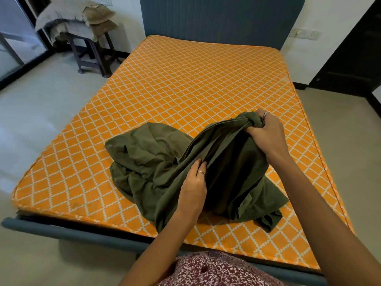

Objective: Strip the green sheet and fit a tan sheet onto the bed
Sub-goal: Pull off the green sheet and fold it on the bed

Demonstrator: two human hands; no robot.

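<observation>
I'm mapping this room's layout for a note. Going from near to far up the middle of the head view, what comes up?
Patterned garment → bed frame's foot rail → left hand on the green sheet → bare orange mattress → dark headboard.

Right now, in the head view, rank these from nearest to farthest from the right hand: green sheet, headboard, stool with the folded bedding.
1. Green sheet: bunched on the mattress, gripped by the right hand.
2. Headboard: straight ahead at the bed's far end.
3. Stool: far left corner, on the floor beside the bed.
</observation>
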